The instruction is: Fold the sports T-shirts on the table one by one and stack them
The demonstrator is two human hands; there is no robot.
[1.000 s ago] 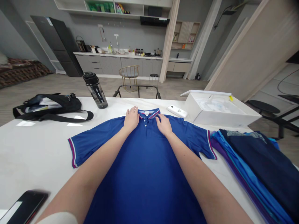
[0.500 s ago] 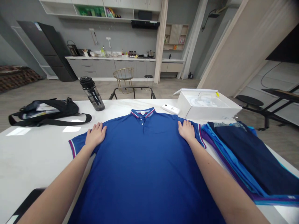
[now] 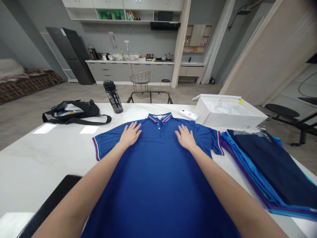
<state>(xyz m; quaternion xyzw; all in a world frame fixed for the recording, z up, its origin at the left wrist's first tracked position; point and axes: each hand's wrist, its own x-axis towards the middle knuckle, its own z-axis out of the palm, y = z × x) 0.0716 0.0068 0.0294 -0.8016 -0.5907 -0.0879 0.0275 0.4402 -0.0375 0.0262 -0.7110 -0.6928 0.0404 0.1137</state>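
A blue polo shirt (image 3: 158,178) lies spread face up on the white table (image 3: 59,148), its collar at the far side and its lower part running out of view towards me. Striped bands edge the collar and both sleeves. My left hand (image 3: 130,134) rests flat on the upper chest left of the collar, fingers spread. On the other side of the buttons, my right hand (image 3: 185,136) lies on the cloth, also with fingers apart. Neither hand grips any fabric.
Folded clothes (image 3: 267,165) are stacked at the right, below an open white box (image 3: 230,109). A white device (image 3: 188,114) lies beyond the collar. Back left are a bottle (image 3: 113,97) and black bag (image 3: 74,110); a dark flat object (image 3: 59,191) is near my left forearm.
Both hands have moved inward from near the sleeves onto the chest of the shirt. The camera view has turned a little to the left.
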